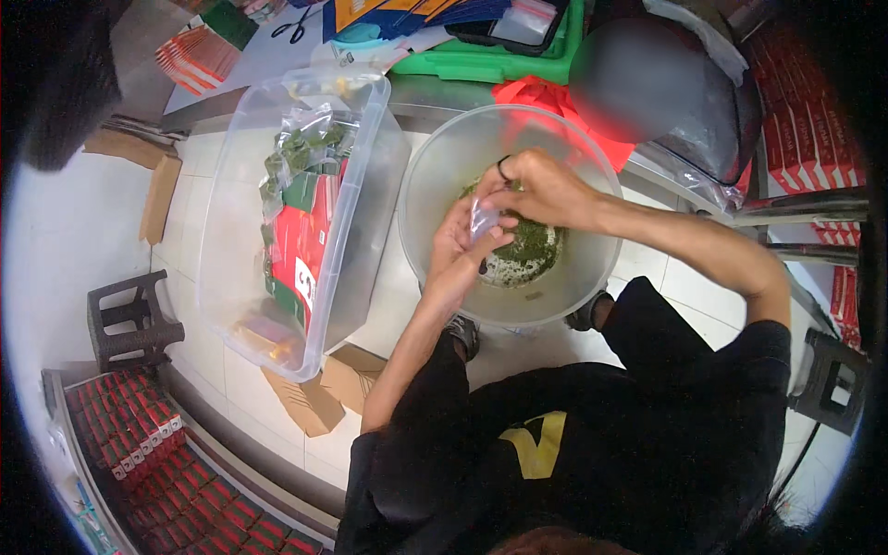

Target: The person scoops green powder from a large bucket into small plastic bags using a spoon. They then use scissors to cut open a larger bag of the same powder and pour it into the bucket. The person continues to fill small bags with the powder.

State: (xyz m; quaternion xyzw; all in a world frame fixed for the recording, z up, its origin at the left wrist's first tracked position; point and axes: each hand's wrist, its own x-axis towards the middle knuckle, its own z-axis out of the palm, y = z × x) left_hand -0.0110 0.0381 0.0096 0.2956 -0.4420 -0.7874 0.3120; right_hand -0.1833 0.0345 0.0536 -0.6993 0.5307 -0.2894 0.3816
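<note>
A small clear plastic bag (483, 220) is held between both hands above a round translucent plastic tub (409, 239). My left hand (458, 239) grips the bag from its side, fingers curled around it. At its upper edge, the fingertips of my right hand (544, 191) pinch the plastic; a thin black band circles one finger. Dry, crumbled green leaf material (533, 244) lies on the tub's bottom, partly hidden by my hands. The bag's contents cannot be made out.
Left of the tub stands a clear storage bin (239, 173) holding leaf-filled bags (305, 149) and red-green packaging (298, 239). Behind are a green plastic case (451, 68), scissors (291, 28) and a red bag (531, 97). Cardboard pieces (305, 402) and a dark stool (132, 319) stand lower left.
</note>
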